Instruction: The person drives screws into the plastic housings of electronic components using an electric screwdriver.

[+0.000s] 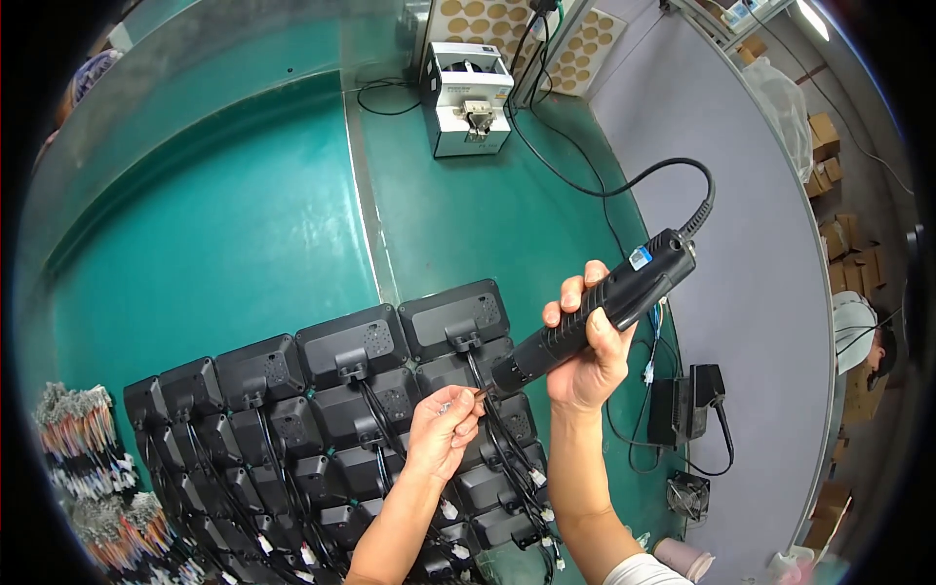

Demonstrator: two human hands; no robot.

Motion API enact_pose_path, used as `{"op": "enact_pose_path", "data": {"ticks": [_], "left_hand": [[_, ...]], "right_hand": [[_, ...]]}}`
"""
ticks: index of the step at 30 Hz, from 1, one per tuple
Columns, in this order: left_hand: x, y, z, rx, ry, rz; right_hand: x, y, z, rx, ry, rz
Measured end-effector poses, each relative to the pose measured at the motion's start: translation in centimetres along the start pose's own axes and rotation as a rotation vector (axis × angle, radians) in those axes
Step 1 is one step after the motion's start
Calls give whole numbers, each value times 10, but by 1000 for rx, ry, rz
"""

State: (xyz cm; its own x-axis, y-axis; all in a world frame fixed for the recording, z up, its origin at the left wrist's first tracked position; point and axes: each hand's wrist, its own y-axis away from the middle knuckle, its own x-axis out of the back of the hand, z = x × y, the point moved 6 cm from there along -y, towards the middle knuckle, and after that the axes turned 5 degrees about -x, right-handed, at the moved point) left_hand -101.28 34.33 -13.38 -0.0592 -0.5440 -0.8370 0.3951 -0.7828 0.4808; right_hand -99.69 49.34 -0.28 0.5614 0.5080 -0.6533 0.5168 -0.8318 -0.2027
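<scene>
My right hand [590, 361] is closed around the thick body of a black corded electric screwdriver [595, 312]. The tool slants, its front end down and to the left. At that narrow tip, my left hand [447, 429] has thumb and fingers pressed together in a pinch; whatever small thing they hold is hidden. Below and around the hands lie rows of black rectangular display-like units [353, 341], backs up, each with a short mount and black cables [497, 429] ending in white connectors [537, 478].
A white and grey benchtop machine [473, 102] stands at the back on the green mat [224, 214]. Bundles of coloured wires [78, 424] lie at the left. On the right are a black power adapter [687, 405], a small fan [688, 495] and a grey partition [721, 292]; a person [858, 331] is beyond.
</scene>
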Motion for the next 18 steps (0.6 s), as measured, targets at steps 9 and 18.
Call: {"op": "enact_pose_path", "data": {"ticks": [9, 18], "left_hand": [[-3, -4, 5, -26, -72, 75], [-4, -18, 19, 13, -126, 124]], "right_hand": [[12, 1, -3, 34, -25, 113], [18, -4, 3, 37, 25, 139]]}}
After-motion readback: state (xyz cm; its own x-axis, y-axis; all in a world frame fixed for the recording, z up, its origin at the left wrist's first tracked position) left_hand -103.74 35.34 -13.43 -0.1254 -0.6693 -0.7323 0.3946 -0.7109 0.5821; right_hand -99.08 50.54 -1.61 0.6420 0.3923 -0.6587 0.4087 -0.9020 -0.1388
